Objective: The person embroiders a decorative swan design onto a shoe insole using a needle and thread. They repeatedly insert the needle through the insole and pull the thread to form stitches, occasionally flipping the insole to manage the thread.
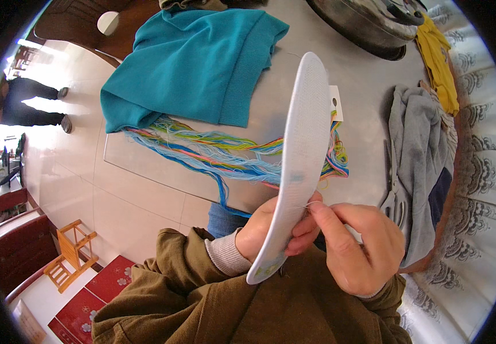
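A white mesh-faced shoe insole (306, 124) stands tilted nearly edge-on in front of me. Faint bluish and greenish patches show on its surface near the middle and the lower end. Gripping the insole's lower half, my left hand (256, 230) is partly hidden behind it, with its fingertips showing at the right edge. My right hand (362, 249) pinches a fine pale thread (314, 203) close to that edge; whether a needle is in the pinch cannot be told. Beyond the insole lie long multicoloured embroidery threads (213, 157), some leading to a white card (336, 103) with a hole.
A teal garment (183, 64) covers one end of the threads. Scissors (390, 189) rest beside a grey garment (415, 172) on the right. A dark round pan-like object (364, 26) and a yellow cloth (437, 64) are farther back. At left are a person's legs (32, 103) and a small wooden chair (71, 253).
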A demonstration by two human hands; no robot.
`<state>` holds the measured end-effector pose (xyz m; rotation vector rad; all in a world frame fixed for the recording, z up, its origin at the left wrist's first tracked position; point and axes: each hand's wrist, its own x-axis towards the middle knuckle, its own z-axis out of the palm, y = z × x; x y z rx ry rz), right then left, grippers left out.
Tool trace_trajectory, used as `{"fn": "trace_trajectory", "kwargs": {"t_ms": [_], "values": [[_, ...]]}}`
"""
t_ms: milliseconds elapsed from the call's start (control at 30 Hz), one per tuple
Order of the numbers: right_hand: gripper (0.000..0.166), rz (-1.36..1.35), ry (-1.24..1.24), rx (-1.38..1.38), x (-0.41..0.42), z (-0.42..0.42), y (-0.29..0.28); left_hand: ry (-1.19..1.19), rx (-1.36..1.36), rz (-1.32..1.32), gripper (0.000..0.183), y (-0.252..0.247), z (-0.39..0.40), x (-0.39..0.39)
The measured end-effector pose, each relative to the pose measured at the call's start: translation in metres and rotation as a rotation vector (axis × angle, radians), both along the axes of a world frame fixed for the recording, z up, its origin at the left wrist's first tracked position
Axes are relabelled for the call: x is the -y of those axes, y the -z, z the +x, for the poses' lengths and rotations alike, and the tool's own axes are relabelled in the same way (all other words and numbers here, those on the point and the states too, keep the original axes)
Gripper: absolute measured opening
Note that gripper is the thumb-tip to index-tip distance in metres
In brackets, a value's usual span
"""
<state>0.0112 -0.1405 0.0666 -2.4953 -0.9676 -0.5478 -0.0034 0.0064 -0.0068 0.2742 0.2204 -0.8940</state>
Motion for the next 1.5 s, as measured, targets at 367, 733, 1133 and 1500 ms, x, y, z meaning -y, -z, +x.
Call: {"fn": "trace_trajectory", "kwargs": {"t_ms": [367, 733, 1133, 1500], "values": [[0.024, 0.444, 0.142, -0.342, 0.016, -0.002, 0.028, -0.314, 0.211, 0.337, 0.022, -0.006, 0.001, 0.007], [0.014, 0.930, 0.160, -0.697, 0.020, -0.009, 0.058, -0.377, 0.343, 0.491, 0.024, -0.018, 0.002, 0.006], [0.025, 0.014, 0.103, -0.087, 0.019, 0.005, 0.006, -0.438, 0.442, 0.675, 0.021, -0.019, 0.002, 0.005], [0.008, 0.784, 0.082, -0.456, 0.020, -0.007, 0.025, -0.341, 0.455, 0.824, 0.020, -0.006, 0.000, 0.007]]}}
